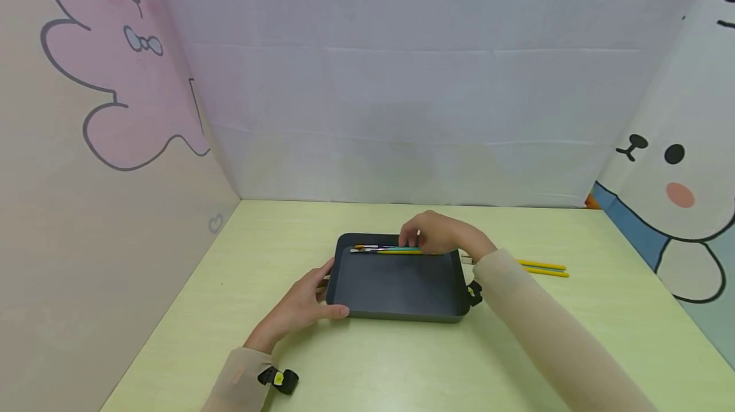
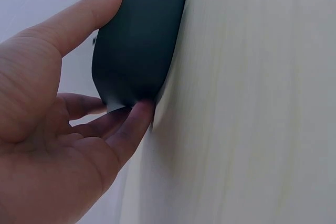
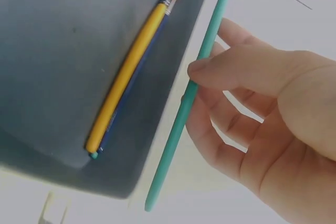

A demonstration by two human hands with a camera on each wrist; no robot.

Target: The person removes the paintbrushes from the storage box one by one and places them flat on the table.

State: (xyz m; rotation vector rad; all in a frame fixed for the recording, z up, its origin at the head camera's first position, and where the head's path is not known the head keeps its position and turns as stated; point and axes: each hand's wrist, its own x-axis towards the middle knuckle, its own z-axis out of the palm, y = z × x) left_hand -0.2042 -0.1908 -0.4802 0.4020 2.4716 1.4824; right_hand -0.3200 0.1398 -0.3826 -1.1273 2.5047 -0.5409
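Both hands at tray [image 1: 396, 287]; right pinches teal brush [image 3: 184, 103].

Brushes [image 1: 385, 249] in tray [image 1: 396, 287] along far wall; pencils [image 1: 542, 268] right of tray.

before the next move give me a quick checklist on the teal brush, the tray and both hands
1. Right hand pinches the slim teal paintbrush: ok.
2. Teal brush above the far rim of the dark grey rectangular tray, not yet lying inside: ok.
3. Left hand steadies the tray's left edge, thumb on the rim: ok.
4. Yellow paintbrush and a dark blue one beside it lie along the tray's far wall: ok.
5. Two yellow sticks wait on the pale green table, right of the tray: ok.
6. Room beside the brushes: ok.
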